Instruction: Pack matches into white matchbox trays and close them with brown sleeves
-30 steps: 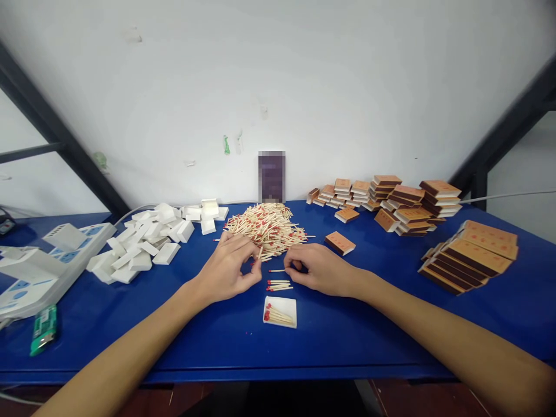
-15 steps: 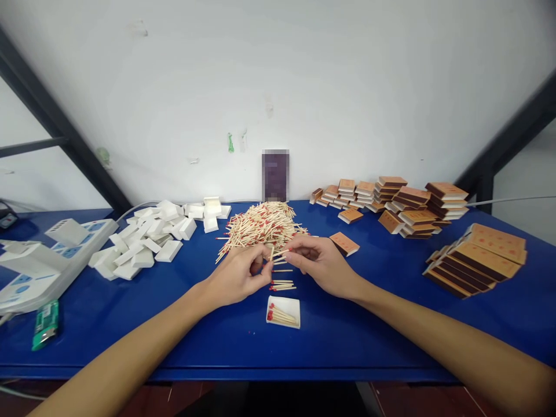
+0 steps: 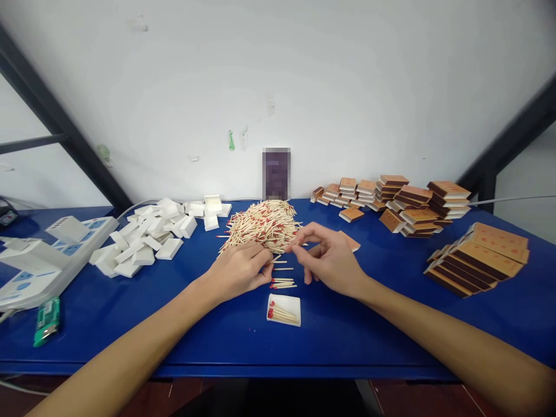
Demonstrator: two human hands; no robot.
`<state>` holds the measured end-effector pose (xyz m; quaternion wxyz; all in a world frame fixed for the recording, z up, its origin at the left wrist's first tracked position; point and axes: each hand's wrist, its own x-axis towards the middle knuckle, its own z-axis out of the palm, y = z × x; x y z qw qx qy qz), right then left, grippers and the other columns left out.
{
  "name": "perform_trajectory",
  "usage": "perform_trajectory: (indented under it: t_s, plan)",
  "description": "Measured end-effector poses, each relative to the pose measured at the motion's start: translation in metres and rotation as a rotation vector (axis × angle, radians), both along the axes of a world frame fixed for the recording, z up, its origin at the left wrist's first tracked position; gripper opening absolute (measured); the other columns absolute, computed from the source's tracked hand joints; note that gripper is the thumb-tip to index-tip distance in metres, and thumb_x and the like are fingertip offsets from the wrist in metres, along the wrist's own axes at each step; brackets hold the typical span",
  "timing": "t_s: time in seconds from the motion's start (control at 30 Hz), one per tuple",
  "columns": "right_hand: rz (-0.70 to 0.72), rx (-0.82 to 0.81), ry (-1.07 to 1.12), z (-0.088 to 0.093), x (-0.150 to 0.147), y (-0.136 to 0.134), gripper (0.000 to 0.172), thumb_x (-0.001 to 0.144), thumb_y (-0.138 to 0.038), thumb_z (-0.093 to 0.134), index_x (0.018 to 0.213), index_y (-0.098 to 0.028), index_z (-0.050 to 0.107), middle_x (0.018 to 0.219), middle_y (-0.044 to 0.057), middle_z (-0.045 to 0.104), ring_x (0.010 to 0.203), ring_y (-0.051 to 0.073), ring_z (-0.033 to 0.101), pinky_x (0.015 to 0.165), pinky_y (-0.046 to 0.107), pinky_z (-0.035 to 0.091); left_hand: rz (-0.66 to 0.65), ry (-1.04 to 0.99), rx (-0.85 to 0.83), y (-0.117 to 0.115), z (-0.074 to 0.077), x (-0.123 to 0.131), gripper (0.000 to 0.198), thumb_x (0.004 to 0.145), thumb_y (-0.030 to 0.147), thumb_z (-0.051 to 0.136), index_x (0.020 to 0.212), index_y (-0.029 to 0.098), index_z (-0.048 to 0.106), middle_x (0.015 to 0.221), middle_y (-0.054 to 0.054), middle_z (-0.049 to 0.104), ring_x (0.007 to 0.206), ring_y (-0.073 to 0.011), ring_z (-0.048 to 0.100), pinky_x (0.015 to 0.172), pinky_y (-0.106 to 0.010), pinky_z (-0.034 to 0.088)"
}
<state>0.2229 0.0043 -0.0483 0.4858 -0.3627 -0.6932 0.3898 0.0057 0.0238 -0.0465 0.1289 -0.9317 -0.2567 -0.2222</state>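
Match heap [image 3: 260, 223]: our left hand [image 3: 241, 269] at its near edge, right hand [image 3: 330, 259] by its right front, tray [image 3: 291, 303] before it. Either grip, pinching or spread: we cannot tell.

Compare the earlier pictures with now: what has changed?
The right hand has moved forward, toward the pile; whether it holds anything is unclear. The left hand has shifted right; the match it held upright no longer shows. The tray and matchboxes stayed put.

Match pile [image 3: 260, 225] btwn trays [image 3: 150, 229] L, boxes [image 3: 417, 216] R
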Motion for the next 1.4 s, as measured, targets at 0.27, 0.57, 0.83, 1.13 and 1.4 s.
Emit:
perform_trajectory:
  t_s: [0.27, 0.57, 0.83, 1.13, 1.4]
  plan:
    - [-0.026, 0.676, -0.36, -0.008, -0.001, 0.006, 0.011, 0.09, -0.015, 0.054, 0.092, -0.019, 0.065, 0.093, 0.006, 0.07, 0.081, 0.015, 0.066, 0.073, 0.029, 0.056, -0.037, -0.118, 0.045, 0.002, -0.007, 0.001, 0.018, 0.089, 0.015, 0.046, 0.078, 0.015, 0.06, 0.065, -0.001, 0.06, 0.057, -0.0104, 0.056, 0.055, -0.022, 0.048]
    - [-0.002, 0.661, -0.458, -0.013, -0.001, 0.008, 0.013, 0.091, -0.013, 0.053, 0.092, -0.018, 0.066, 0.083, 0.005, 0.072, 0.074, 0.016, 0.067, 0.069, 0.028, 0.054, -0.084, -0.301, -0.094, -0.003, -0.002, 0.003, 0.012, 0.087, 0.015, 0.053, 0.082, 0.016, 0.063, 0.071, 0.0, 0.065, 0.062, -0.0093, 0.06, 0.058, -0.02, 0.049]
    - [-0.052, 0.738, -0.489, -0.016, 0.001, 0.011, 0.017, 0.092, -0.015, 0.054, 0.096, -0.017, 0.07, 0.09, 0.007, 0.074, 0.081, 0.017, 0.07, 0.075, 0.03, 0.058, -0.103, -0.439, -0.218, -0.005, 0.001, 0.004, 0.008, 0.085, 0.014, 0.058, 0.085, 0.016, 0.065, 0.074, 0.001, 0.068, 0.063, -0.0076, 0.062, 0.061, -0.019, 0.051]
    - [-0.017, 0.657, -0.394, -0.016, -0.001, 0.012, 0.016, 0.091, -0.016, 0.056, 0.096, -0.02, 0.071, 0.091, 0.005, 0.074, 0.082, 0.016, 0.07, 0.076, 0.031, 0.058, -0.122, -0.588, -0.597, -0.005, 0.003, 0.005, 0.005, 0.082, 0.015, 0.063, 0.081, 0.016, 0.068, 0.08, -0.002, 0.07, 0.071, -0.0103, 0.066, 0.066, -0.022, 0.056]
    - [-0.05, 0.576, -0.323, -0.015, -0.005, 0.011, 0.013, 0.089, -0.016, 0.061, 0.092, -0.021, 0.073, 0.086, 0.003, 0.075, 0.077, 0.016, 0.069, 0.073, 0.029, 0.055, -0.03, -0.795, -0.953, -0.002, -0.003, 0.009, 0.008, 0.079, 0.021, 0.067, 0.084, 0.014, 0.065, 0.092, -0.006, 0.072, 0.083, -0.0166, 0.072, 0.079, -0.03, 0.061]
